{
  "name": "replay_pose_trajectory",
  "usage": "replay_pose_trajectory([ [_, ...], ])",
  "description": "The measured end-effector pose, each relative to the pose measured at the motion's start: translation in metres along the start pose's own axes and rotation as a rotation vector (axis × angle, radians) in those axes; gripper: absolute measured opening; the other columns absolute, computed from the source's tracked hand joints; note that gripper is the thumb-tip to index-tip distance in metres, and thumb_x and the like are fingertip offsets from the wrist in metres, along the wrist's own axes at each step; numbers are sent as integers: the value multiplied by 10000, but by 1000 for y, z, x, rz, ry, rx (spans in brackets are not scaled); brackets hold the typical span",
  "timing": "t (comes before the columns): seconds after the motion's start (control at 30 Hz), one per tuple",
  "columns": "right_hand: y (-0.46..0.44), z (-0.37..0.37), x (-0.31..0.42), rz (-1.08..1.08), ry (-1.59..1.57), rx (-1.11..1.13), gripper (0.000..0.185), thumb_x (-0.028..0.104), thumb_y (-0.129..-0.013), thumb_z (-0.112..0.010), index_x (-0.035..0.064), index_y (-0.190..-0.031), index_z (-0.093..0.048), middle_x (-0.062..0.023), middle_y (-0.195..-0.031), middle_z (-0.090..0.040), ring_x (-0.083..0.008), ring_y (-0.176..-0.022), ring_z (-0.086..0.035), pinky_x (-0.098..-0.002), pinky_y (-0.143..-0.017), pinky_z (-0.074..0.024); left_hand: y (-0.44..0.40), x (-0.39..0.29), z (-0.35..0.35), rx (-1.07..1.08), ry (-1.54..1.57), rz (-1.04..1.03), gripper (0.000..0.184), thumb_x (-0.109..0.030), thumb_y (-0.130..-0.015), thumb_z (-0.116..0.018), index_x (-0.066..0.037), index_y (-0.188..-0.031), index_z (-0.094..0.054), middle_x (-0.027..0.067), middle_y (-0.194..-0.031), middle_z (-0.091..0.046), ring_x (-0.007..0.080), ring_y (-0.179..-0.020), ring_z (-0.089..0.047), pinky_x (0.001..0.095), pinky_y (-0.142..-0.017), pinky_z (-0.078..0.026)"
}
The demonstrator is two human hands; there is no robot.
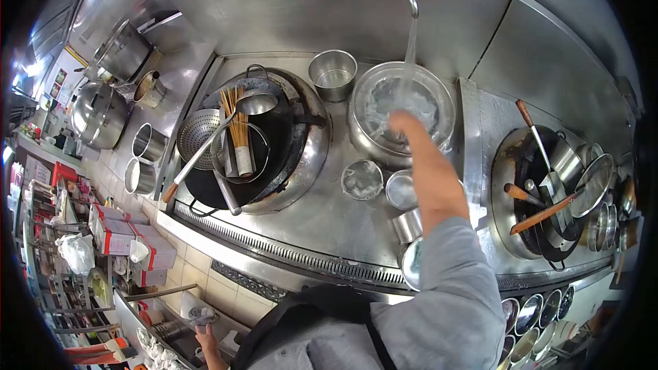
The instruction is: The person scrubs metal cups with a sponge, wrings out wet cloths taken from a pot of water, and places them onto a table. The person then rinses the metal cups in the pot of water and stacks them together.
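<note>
My right arm stretches over the big steel pot (356,120), where water runs from a tap (414,7) into cloudy, whitish contents. My right hand (406,125) is at the pot's near side with its fingers curled; what they hold, if anything, is hidden. Low on the left, my left hand (206,340) is closed beside a small shiny, see-through thing (201,314) whose kind I cannot make out. Near the pot's front stand a small steel bowl with whitish contents (362,180) and another steel bowl (401,190).
On the left, a black wok (205,188) carries a ladle (257,102), a perforated skimmer (197,133) and a bamboo brush (238,130). A steel pot (333,75) stands behind. To the right, another burner bears piled utensils (555,199). Boxes (113,236) stand at far left.
</note>
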State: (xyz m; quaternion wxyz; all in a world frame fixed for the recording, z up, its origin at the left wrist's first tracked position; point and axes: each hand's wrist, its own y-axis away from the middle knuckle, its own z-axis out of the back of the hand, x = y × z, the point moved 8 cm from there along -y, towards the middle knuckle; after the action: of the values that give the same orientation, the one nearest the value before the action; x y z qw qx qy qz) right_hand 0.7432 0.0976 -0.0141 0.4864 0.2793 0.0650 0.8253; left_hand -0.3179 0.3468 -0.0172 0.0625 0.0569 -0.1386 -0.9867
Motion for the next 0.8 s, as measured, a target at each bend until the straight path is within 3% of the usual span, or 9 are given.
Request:
replay_pose_trajectory([
  [0.07, 64, 87, 45, -66, -197, 100, 454, 368, -908, -671, 57, -1238, -669, -180, -1177, -706, -258, -1079, -695, -440, -740, -623, -17, 18, -18, 16, -237, -161, 666, -401, -972, -622, -14, -1485, -450, 354, -1391, -508, 498, -1188, -574, 487, -1025, -467],
  [0.13, 67, 164, 58, 234, -227, -47, 428, 376, -947, -632, 47, -1220, -648, -137, -1188, -679, -263, -998, -710, -379, -608, -628, -9, 28, -22, 2, -105, 43, 602, -420, -962, -619, -19, -1401, -530, 344, -1337, -553, 472, -1169, -588, 484, -1002, -476],
  [0.27, 174, 285, 119, 295, -305, -182, 404, 330, -974, -605, 70, -1283, -600, -105, -1189, -669, -237, -1056, -663, -369, -668, -636, -33, 21, -56, 499, 33, 7, 530, -446, -942, -612, -7, -1240, -628, 324, -1259, -611, 426, -1163, -607, 486, -960, -488],
  [0.33, 184, 295, 126, 285, -265, -203, 415, 320, -971, -614, 64, -1296, -586, -102, -1178, -669, -238, -1028, -668, -361, -663, -635, -27, -5, -65, 479, -91, -61, 492, -408, -959, -584, -3, -1236, -625, 312, -1237, -621, 421, -1142, -614, 483, -940, -491],
  [0.37, 174, 284, 122, 274, -241, -198, 403, 314, -965, -623, 52, -1270, -600, -128, -1168, -678, -256, -990, -686, -367, -643, -623, -13, -22, -62, 468, -149, -84, 473, -388, -968, -570, -1, -1234, -623, 306, -1227, -626, 419, -1132, -617, 481, -931, -492],
  [0.4, 152, 259, 111, 265, -217, -191, 392, 308, -958, -632, 40, -1244, -614, -153, -1159, -687, -273, -952, -704, -372, -623, -611, -7, -54, -68, 435, -302, -565, 430, -342, -991, -537, -14, -1254, -625, 280, -1194, -649, 445, -1123, -614, 459, -932, -496],
  [0.63, -44, -27, -2, 243, 162, -106, 298, 210, -878, -648, 66, -1120, -743, -218, -1166, -706, -366, -1120, -675, -473, -950, -530, 48, -216, -25, 566, 220, -354, 563, -372, -998, -585, 39, -1382, -560, 226, -1323, -652, 296, -1265, -602, 387, -1067, -448],
  [0.7, -10, -35, 1, 42, 182, -87, 311, 194, -885, -634, 74, -1150, -745, -213, -1205, -696, -379, -1127, -671, -469, -987, -517, 79, -291, -6, 601, 174, -486, 561, -370, -1002, -588, 36, -1388, -557, 231, -1316, -653, 304, -1263, -604, 386, -1060, -455],
  [0.8, 17, -3, 46, 184, 353, 138, 369, 195, -928, -618, 76, -1271, -685, -180, -1275, -677, -358, -1116, -676, -455, -917, -558, 131, -408, 18, 664, 96, -791, 534, -353, -992, -622, 33, -1358, -580, 232, -1319, -646, 332, -1244, -614, 384, -1039, -473],
])
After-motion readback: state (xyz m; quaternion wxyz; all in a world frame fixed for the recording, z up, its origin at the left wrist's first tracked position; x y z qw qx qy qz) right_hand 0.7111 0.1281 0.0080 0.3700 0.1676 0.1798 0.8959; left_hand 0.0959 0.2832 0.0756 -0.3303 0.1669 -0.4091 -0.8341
